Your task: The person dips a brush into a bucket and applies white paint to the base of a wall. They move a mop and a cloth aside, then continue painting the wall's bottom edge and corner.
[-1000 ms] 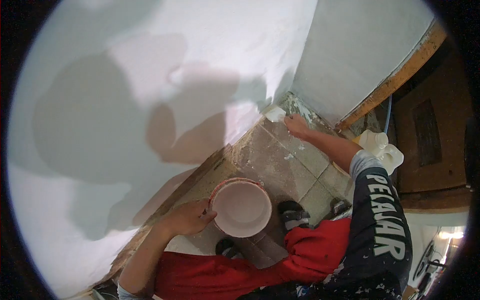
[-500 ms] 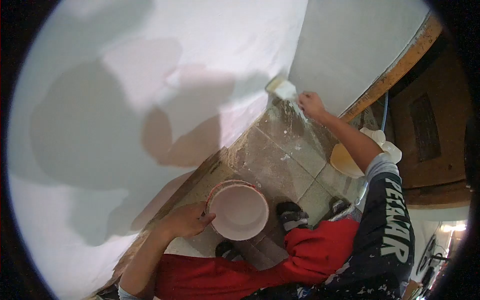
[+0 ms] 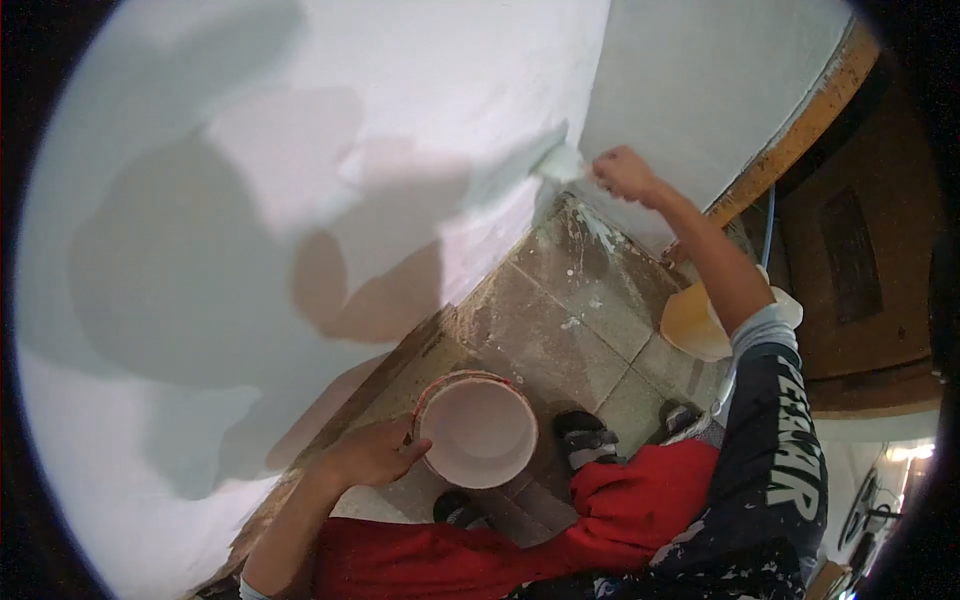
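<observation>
My right hand is closed round the handle of a wide paintbrush. The bristles lie against the white wall, low down and close to the corner. With my left hand I grip the rim of a round bucket, thumb over the edge. Whitish paint shows inside it, and a reddish band runs round its outer rim. The fingers of my left hand are partly hidden behind the bucket's side.
Paint splashes mark the tiled floor. A yellowish plastic container stands on the right, partly behind my right arm. Beyond it are a wooden door frame and a dark wooden panel. My sandalled feet are below, by the bucket.
My right hand has moved slightly up with the paintbrush, which now presses along the wall near the corner. The bucket has shifted slightly down in view.
</observation>
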The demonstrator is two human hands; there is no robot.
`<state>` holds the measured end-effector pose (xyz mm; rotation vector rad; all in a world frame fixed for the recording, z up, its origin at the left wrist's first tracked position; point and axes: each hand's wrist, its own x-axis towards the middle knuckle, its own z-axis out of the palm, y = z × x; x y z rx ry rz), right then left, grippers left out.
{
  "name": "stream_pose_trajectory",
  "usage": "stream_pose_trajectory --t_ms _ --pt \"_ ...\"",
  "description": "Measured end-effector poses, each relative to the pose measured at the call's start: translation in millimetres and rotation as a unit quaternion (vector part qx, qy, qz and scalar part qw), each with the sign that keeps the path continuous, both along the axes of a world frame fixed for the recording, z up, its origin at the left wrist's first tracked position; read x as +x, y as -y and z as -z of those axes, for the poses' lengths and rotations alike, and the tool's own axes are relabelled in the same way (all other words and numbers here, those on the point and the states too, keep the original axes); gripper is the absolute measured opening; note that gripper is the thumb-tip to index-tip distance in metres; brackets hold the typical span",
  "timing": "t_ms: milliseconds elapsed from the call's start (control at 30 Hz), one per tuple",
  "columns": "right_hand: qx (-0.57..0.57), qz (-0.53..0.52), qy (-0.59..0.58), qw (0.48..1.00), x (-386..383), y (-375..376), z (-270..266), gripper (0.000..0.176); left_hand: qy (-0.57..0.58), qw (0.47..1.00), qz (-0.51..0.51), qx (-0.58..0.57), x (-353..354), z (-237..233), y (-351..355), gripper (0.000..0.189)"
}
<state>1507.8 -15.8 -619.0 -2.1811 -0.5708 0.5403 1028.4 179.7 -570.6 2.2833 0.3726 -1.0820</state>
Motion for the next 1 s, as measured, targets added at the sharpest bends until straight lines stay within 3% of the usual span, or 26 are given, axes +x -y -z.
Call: stream_pose_trajectory --t_ms 133,200,267,300,433,500,533,600,667,767,867,933,1000 --pt "0.123 0.004 -0.024 0.992 -10.8 24.9 -84.9 0.024 -0.043 0.999 0.005 0.001 12.0 -0.2 -2.5 0.062" --pt "0.190 0.007 -0.027 0.981 -14.8 24.3 -89.8 0.022 -0.034 0.999 0.004 -0.002 10.4 7.8 -6.7 0.062" --pt "0.345 -0.004 -0.046 0.938 -22.7 18.8 -83.0 0.022 -0.022 1.000 -0.003 -0.007 10.3 9.6 -7.2 0.062" --pt "0.346 -0.005 -0.046 0.937 -29.1 12.1 -73.3 0.022 -0.033 0.999 -0.003 0.001 10.9 7.4 -6.6 0.062" --pt "0.285 0.047 -0.091 0.953 -58.2 -15.4 24.1 0.030 -0.038 0.998 -0.043 0.006 5.8 7.6 -4.2 0.060" --pt "0.196 0.019 -0.132 0.972 -61.0 -1.9 61.4 0.033 -0.043 0.998 -0.035 -0.002 6.9 6.0 -5.6 0.060" --pt "0.196 0.018 -0.131 0.972 -63.1 5.3 64.8 0.033 -0.047 0.999 -0.023 -0.010 7.6 5.7 -5.7 0.060" --pt "-0.075 -0.035 -0.118 0.990 -61.9 16.7 69.5 0.031 -0.041 0.999 -0.016 -0.001 6.6 9.2 -4.3 0.060" --pt "-0.051 -0.042 -0.094 0.993 -55.4 11.4 63.5 0.033 -0.034 0.999 -0.009 0.011 7.4 7.9 -5.2 0.061" --pt "-0.015 -0.074 0.020 0.997 -38.9 -12.4 8.4 0.034 -0.031 0.999 -0.017 0.002 9.7 3.3 -1.7 0.060" --pt "-0.011 -0.053 0.004 0.999 -62.9 -3.6 -80.7 0.033 -0.031 0.999 -0.019 0.019 12.5 -3.3 1.6 0.059" --pt "0.162 -0.048 -0.061 0.984 -69.0 10.4 -99.6 0.030 -0.059 0.998 -0.003 0.026 17.7 -9.0 4.6 0.058" --pt "0.220 -0.039 -0.069 0.972 -80.2 14.9 -107.9 0.030 -0.059 0.998 -0.008 0.015 19.7 -5.4 4.0 0.058"
